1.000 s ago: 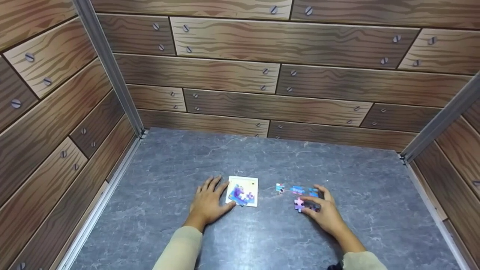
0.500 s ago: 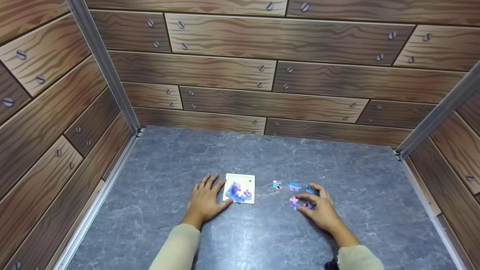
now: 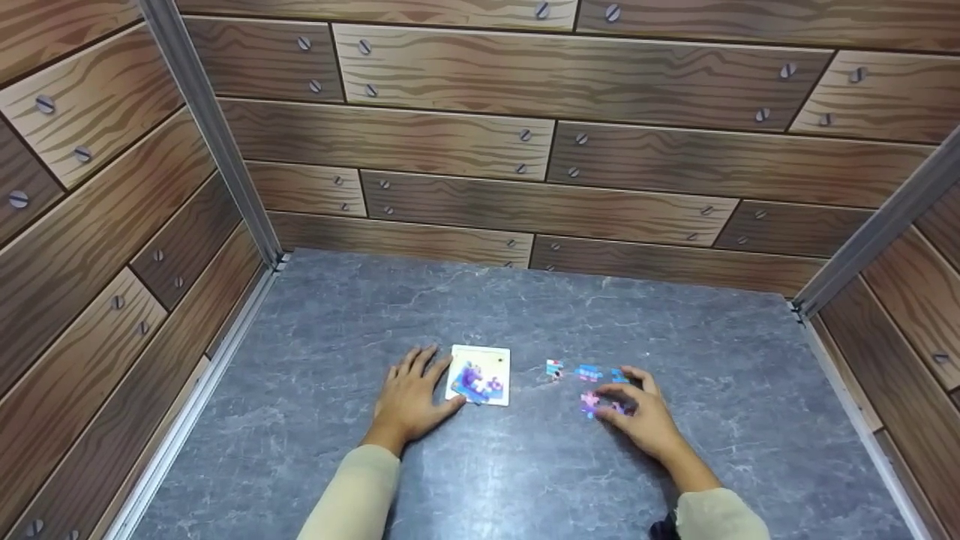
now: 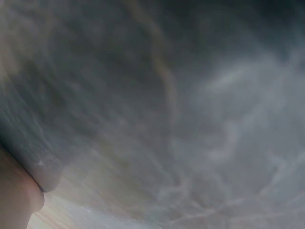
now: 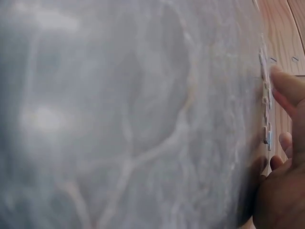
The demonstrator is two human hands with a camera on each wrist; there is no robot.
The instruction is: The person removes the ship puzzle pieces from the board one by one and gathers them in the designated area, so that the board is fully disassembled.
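Note:
My left hand (image 3: 409, 403) lies flat with spread fingers at the left side of a white-bordered picture card (image 3: 489, 358), its thumb at the lower-left corner. Purple and blue artwork shows on the card. To the right, my right hand (image 3: 646, 416) pinches a pink and purple puzzle piece (image 3: 589, 403) at its right side between thumb and index finger, low over the table. Another purple piece (image 3: 618, 407) is partly covered by this hand. In the right wrist view, the thumb (image 5: 288, 88) is beside a row of thin pieces (image 5: 265, 95) seen edge-on.
Behind the pinched piece, a blue and pink piece (image 3: 589, 373) and a blue one (image 3: 618, 374) lie in a row with a red, white and blue piece (image 3: 554, 368). Wood-patterned walls (image 3: 450, 142) with metal corner posts enclose the grey table (image 3: 375, 300).
The whole head view has shifted slightly. The right hand's fingers have drawn in a little around the pink piece; the left hand keeps its place beside the card.

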